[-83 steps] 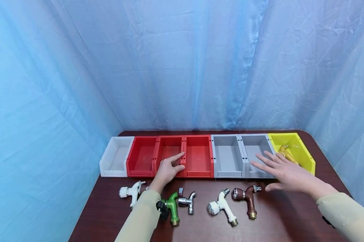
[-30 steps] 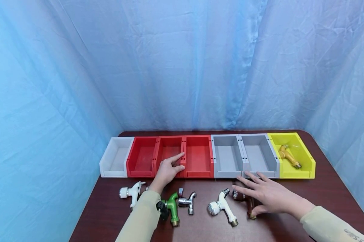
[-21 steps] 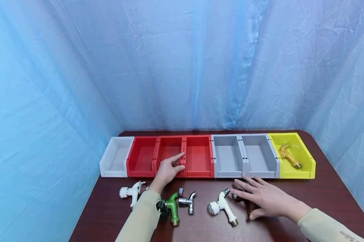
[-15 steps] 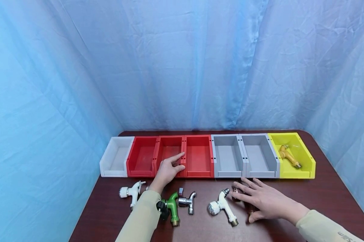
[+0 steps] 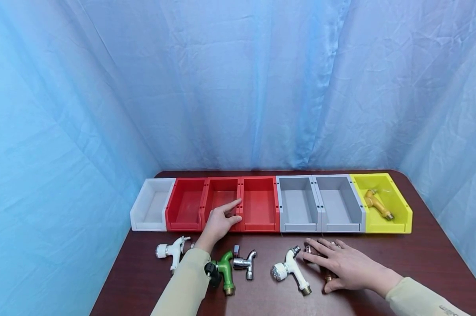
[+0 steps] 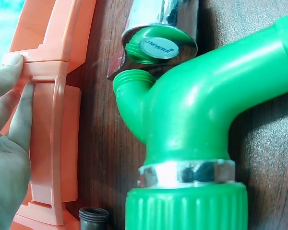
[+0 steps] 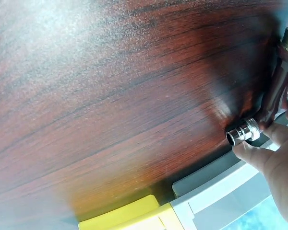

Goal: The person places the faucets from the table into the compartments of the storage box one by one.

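My left hand (image 5: pixel 219 223) rests at the front of the middle red bin (image 5: pixel 222 186), index finger and thumb spread at its right wall. In the left wrist view its fingertips touch the rim of an orange-looking bin (image 6: pixel 43 139). My right hand (image 5: pixel 350 265) lies spread over a brown faucet (image 5: pixel 329 277), fingers over its body and thumb by the brass end. The right wrist view shows fingers (image 7: pixel 254 155) at the faucet's chrome nozzle (image 7: pixel 244 132). Beside it lies a white faucet (image 5: pixel 295 270). A green faucet (image 5: pixel 225 270) and a chrome faucet (image 5: pixel 243 263) lie near my left forearm.
The bins stand in a row at the back: white (image 5: pixel 149 226), three red, two grey (image 5: pixel 299 227) and yellow (image 5: pixel 404 215). A yellow faucet (image 5: pixel 376 205) lies in the yellow bin. Another white faucet (image 5: pixel 174 251) is partly behind my left sleeve. Curtains (image 5: pixel 238 87) surround the table.
My right hand has moved from in front of the yellow bin leftward and toward me, down over the brown faucet. The left hand has stayed in place.
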{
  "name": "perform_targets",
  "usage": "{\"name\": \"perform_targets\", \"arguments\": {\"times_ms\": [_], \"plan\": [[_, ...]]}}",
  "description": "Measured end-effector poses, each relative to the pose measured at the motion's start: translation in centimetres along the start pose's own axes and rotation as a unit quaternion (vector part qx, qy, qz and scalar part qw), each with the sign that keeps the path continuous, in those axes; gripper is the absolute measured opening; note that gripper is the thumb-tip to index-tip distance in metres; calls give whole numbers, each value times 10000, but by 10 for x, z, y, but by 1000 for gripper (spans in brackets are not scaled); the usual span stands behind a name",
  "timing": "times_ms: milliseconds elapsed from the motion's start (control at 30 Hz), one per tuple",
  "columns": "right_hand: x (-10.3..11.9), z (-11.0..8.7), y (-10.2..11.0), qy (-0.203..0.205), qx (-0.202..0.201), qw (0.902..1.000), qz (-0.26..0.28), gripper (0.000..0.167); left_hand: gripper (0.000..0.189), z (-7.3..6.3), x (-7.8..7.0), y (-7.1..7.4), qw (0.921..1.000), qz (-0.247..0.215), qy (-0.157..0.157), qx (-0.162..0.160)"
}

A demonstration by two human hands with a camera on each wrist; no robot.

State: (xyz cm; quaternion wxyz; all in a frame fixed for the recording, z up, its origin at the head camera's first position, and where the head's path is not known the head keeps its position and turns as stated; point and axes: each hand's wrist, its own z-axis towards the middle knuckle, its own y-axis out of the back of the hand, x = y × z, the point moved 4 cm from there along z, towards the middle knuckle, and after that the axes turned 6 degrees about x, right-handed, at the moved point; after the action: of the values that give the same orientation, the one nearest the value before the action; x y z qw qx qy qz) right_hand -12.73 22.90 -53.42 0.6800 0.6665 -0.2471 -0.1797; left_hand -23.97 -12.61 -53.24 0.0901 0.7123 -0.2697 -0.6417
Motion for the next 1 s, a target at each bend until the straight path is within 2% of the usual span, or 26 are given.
{"name": "perform_targets", "arguments": {"times_ms": [367,667,1000], "plan": [[-4,-3,-1,-252,394,9986,265,102,59,0,0,-1,10000,-42,49,-13],[-5,-3,5,-462,1047,9909,704,110,59,0,-1,1,10000,2,12,2],[-5,-6,5,-220,777,9958,439,105,59,-1,-2,1,10000,40,35,14]]}}
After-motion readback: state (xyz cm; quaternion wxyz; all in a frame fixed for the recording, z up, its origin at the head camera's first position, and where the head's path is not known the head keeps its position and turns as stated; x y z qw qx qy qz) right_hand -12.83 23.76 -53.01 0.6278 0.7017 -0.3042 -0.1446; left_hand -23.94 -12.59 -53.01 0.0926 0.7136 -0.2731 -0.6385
